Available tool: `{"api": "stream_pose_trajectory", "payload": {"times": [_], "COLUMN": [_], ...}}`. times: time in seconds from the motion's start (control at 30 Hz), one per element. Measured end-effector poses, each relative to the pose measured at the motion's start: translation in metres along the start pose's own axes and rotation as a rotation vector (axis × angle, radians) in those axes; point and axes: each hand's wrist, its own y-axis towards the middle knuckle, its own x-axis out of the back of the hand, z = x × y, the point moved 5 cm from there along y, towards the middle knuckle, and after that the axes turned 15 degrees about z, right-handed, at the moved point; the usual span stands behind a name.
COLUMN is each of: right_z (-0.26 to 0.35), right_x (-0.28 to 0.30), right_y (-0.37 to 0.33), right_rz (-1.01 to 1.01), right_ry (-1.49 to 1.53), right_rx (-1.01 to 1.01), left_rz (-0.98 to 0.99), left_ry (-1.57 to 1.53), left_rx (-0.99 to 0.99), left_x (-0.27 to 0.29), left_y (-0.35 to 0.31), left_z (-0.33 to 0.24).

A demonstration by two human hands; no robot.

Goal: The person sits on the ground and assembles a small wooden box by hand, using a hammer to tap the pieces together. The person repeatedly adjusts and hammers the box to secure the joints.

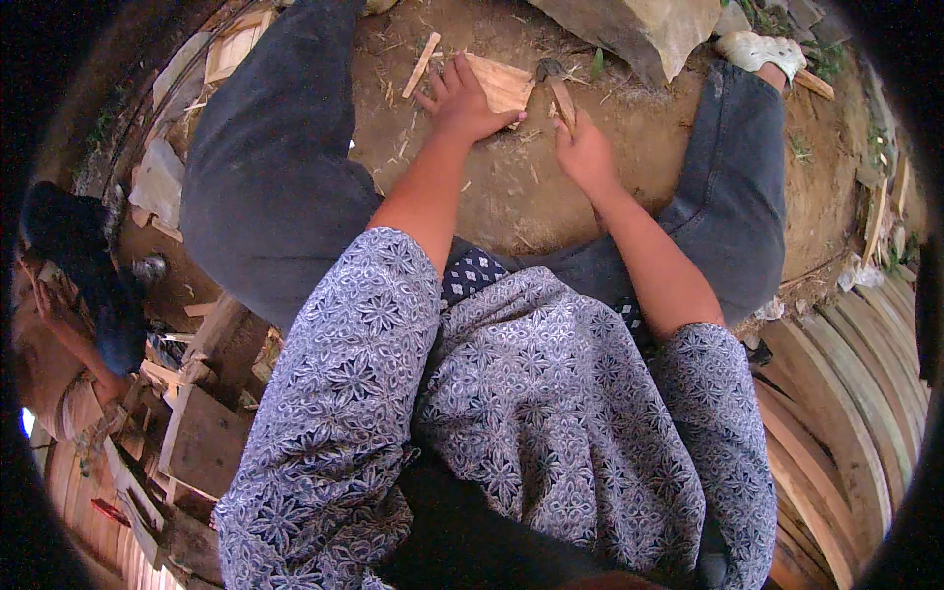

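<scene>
I look down past my patterned blue shirt and dark trousers at bare earth between my knees. My left hand (460, 101) presses flat on a pale flat piece of wood (503, 83) lying on the ground. My right hand (582, 147) grips the wooden handle of a small hammer (559, 90), whose dark metal head rests close to the wood's right edge. A thin wood sliver (421, 65) lies just left of my left hand.
A large stone (639, 28) sits beyond the wood. My light shoe (759, 49) is at upper right. Curved wooden slats (846, 393) lie at right. Scrap boards (202, 433) and another person in dark clothes (84, 275) are at left.
</scene>
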Motion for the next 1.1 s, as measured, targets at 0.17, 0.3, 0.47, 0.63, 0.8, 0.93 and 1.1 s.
{"api": "stream_pose_trajectory", "payload": {"times": [0.17,0.3,0.47,0.63,0.8,0.93,1.1], "right_z": [0.005,0.027,0.005,0.031,-0.001,-0.005,0.001], "right_x": [-0.011,-0.010,-0.020,-0.005,-0.018,-0.018,-0.011], "right_y": [-0.018,-0.019,-0.012,-0.027,-0.005,-0.011,-0.013], "right_rz": [-0.078,-0.093,0.023,-0.221,-0.082,-0.162,-0.153], "right_ry": [-0.073,0.105,-0.058,0.314,0.045,0.016,0.120], "right_rx": [0.093,0.178,0.011,0.152,0.021,0.017,0.070], "left_rz": [-0.070,0.058,0.039,0.035,0.080,0.033,0.095], "left_ry": [0.006,-0.009,-0.027,-0.045,-0.061,-0.031,-0.026], "left_rx": [-0.015,0.016,0.020,0.015,0.025,0.022,0.035], "left_x": [-0.007,-0.001,0.001,0.006,0.007,0.007,0.006], "left_y": [0.002,-0.001,-0.001,-0.004,-0.003,-0.006,-0.005], "left_z": [0.006,-0.003,0.001,-0.003,-0.003,-0.006,-0.006]}}
